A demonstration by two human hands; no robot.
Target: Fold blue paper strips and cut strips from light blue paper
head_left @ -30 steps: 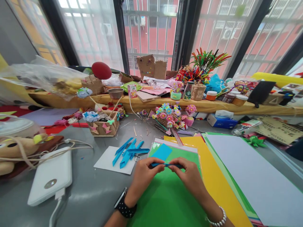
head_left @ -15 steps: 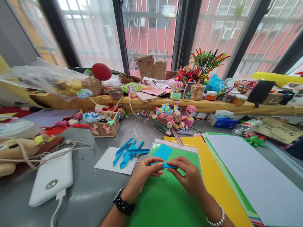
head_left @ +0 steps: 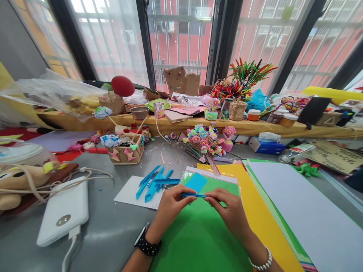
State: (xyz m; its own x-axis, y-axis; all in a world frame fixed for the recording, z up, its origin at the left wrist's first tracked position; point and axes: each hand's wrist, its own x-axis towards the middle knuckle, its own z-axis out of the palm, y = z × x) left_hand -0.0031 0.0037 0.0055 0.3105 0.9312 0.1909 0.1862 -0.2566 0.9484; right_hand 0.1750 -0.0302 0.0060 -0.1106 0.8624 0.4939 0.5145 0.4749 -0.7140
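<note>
Pinching a narrow blue strip (head_left: pixel 196 195) of folded paper, I have its left end between the thumb and fingers of my left hand (head_left: pixel 172 202) and its right end at the fingertips of my right hand (head_left: pixel 230 204). Both grips are closed on it, and it sits level above a green packet (head_left: pixel 198 238), edge towards me. Several folded pieces (head_left: pixel 153 188) are done, heaped crosswise to my left, mostly on white paper (head_left: pixel 127 191). The one I hold looks nearly flattened, I'd judge, though my fingers hide its ends. One flat blue sheet (head_left: pixel 197 181) is unfolded, just beyond my hands; I cannot tell whether it lies over or under the packet's film.

The folded pieces are long and slim, with crisp creases and some slanted ends. The packet's film is clear and shiny at the far edge. Beneath it shows smooth yellow paper (head_left: pixel 263 215), and the table (head_left: pixel 107 241) is glossy grey.
</note>
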